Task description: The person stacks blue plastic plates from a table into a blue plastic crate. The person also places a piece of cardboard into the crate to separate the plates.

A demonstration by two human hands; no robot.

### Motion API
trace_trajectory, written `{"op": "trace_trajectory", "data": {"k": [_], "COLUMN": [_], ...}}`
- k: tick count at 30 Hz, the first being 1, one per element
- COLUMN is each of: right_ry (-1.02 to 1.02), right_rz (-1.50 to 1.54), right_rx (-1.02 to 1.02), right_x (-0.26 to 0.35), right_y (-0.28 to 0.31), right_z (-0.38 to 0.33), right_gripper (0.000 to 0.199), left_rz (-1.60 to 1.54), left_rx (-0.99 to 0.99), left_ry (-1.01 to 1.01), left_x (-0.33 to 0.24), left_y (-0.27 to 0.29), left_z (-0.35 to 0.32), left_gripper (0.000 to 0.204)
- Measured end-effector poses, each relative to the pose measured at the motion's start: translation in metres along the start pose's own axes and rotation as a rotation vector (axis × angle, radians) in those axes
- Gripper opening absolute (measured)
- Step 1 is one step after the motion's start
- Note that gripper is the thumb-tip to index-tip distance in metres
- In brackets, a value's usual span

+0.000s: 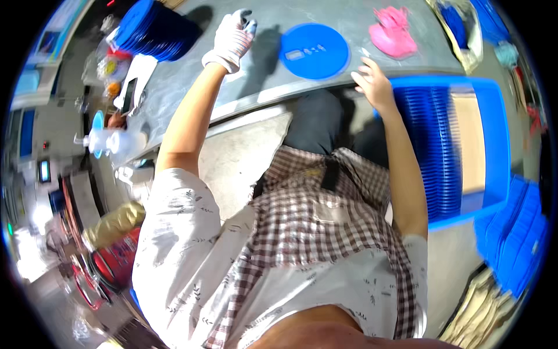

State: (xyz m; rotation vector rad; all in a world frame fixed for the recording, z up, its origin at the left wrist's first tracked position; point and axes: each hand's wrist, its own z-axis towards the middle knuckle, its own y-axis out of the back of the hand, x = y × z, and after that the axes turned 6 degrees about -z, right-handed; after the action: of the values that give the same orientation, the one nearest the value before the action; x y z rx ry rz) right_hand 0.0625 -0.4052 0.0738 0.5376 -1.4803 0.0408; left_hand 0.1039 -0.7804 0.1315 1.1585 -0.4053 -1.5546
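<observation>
A flat, round blue disc [325,64] with small pale markings lies on the grey table [256,81] in front of me. To its left my left hand [229,42], in a whitish striped glove with darker fingertips, is raised over the table. Its fingers are slightly bent and apart, with nothing visible in them. My bare right hand [375,87] is just right of the disc, by the table's near edge, fingers loosely spread. A small white bit [365,52] shows beyond its fingertips; whether they touch it I cannot tell. Beyond sits a crumpled bright pink bundle [393,38].
A stack of blue discs [154,32] stands at the table's far left. By my right forearm, a blue crate [497,145] holds a row of blue discs [433,151] and a cardboard sheet [468,142]. A pump bottle [107,141] is at left, an open bag [468,55] at far right.
</observation>
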Motion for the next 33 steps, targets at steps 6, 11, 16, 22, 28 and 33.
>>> {"op": "trace_trajectory", "data": {"k": [6, 11, 16, 22, 28, 33], "right_ry": [0.094, -0.075, -0.023, -0.054, -0.284, -0.053], "right_rz": [-0.755, -0.965, -0.399, 0.166, 0.373, 0.403], "right_rx": [-0.062, -0.042, -0.023, -0.019, -0.069, -0.241], "right_x": [0.009, 0.011, -0.065, -0.040, 0.003, 0.024], "right_y": [-0.032, -0.038, -0.015, -0.020, 0.004, 0.080], "right_z": [0.063, 0.061, 0.087, 0.056, 0.017, -0.042], "right_gripper": [0.085, 0.088, 0.068, 0.026, 0.018, 0.036], "left_rz": [0.221, 0.386, 0.369, 0.347, 0.410, 0.808], "left_rx": [-0.285, 0.003, 0.126, 0.141, 0.064, 0.169], "left_ry": [0.254, 0.699, 0.873, 0.922, 0.871, 0.505], "left_x": [0.089, 0.247, 0.292, 0.282, 0.230, 0.175], "left_y": [0.229, 0.267, 0.253, 0.249, 0.244, 0.254], "left_z": [0.057, 0.096, 0.129, 0.130, 0.134, 0.146], "left_gripper": [0.048, 0.063, 0.060, 0.051, 0.046, 0.050]}}
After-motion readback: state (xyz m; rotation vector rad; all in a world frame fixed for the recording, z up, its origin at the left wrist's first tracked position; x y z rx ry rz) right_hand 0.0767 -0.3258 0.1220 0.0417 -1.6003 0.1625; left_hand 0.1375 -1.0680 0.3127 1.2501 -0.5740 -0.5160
